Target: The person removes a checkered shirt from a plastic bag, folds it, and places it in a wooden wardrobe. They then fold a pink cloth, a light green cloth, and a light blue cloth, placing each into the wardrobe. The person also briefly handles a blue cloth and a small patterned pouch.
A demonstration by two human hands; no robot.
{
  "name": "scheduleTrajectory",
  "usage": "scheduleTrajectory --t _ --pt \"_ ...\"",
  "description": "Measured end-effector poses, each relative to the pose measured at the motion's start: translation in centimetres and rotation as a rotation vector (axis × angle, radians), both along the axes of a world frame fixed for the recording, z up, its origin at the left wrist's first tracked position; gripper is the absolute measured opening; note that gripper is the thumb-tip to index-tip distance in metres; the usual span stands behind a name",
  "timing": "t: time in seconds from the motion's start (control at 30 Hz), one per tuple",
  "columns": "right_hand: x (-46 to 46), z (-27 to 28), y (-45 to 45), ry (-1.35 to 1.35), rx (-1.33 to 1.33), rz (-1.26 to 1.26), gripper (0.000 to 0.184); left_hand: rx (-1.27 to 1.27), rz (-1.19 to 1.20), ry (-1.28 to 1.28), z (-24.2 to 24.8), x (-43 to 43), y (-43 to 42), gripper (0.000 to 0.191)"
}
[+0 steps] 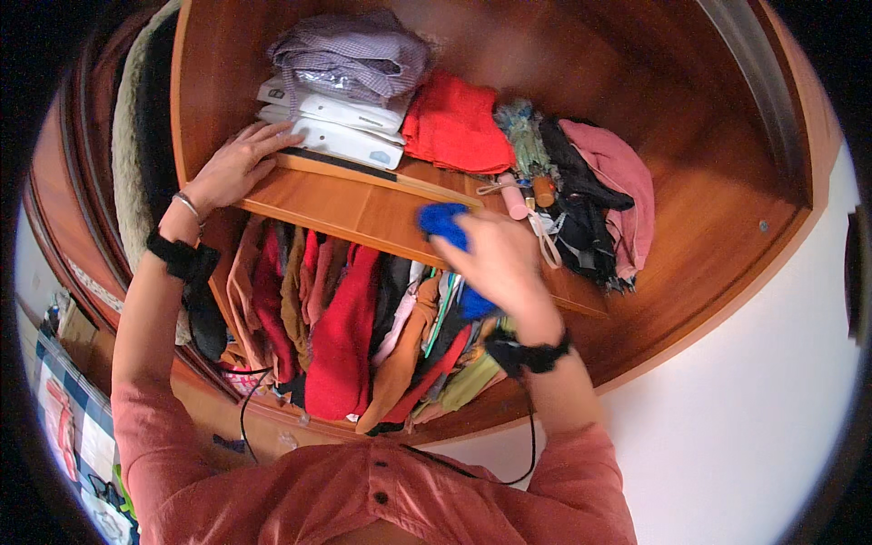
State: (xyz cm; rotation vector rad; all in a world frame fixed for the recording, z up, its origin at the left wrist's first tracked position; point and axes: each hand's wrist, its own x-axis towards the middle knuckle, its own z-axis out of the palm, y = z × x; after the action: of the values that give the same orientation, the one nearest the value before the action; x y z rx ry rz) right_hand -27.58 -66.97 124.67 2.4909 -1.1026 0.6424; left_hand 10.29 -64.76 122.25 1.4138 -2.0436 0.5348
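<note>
My right hand (501, 259), blurred by motion, holds a bunched blue cloth (441, 221) against the wooden shelf board (327, 201). More blue fabric (477, 303) shows below that wrist; whether it belongs to the same cloth I cannot tell. At the left, my left hand (238, 160) rests with its fingers spread at the end of a stack of flat white boxes (351, 144) and grips nothing. A folded checked fabric (347, 51) lies on top of the boxes. Beside them sits a folded red cloth (456, 126).
Right of the red cloth lie a pink tube (512, 197), a black cloth (582, 177) and a pink cloth (623, 184). Clothes, including a red garment (340, 340), hang beneath the shelf. The wardrobe's side panel (194, 88) rises at the left. A thin black cable (533, 436) hangs near my right arm.
</note>
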Motion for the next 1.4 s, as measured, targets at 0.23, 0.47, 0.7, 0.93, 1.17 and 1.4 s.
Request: scheduleTrajectory --t 0.23,0.47,0.7,0.93,1.17,1.4 --pt "5.0 0.1 0.3 -0.058 0.022 0.328 0.036 0.198 -0.024 -0.01 0.8 0.2 0.1 0.044" --pt "-5.1 -0.8 -0.1 -0.114 -0.034 0.021 0.04 0.135 -0.079 0.036 0.2 0.7 -0.3 0.045" --pt "0.7 -0.4 0.2 -0.048 0.002 0.091 0.036 0.081 -0.057 0.017 0.3 0.3 -0.4 0.044" --pt "9.1 -0.7 0.6 -0.068 -0.03 0.37 0.034 0.054 -0.038 0.115 -0.2 0.8 -0.6 0.051" --pt "0.6 0.2 -0.7 -0.098 0.13 0.289 0.032 -0.058 -0.038 0.076 -1.1 2.0 -1.3 0.047" --pt "1.6 -0.1 -0.4 -0.034 0.007 0.194 0.026 -0.113 0.061 0.216 -1.2 1.2 -1.5 0.035"
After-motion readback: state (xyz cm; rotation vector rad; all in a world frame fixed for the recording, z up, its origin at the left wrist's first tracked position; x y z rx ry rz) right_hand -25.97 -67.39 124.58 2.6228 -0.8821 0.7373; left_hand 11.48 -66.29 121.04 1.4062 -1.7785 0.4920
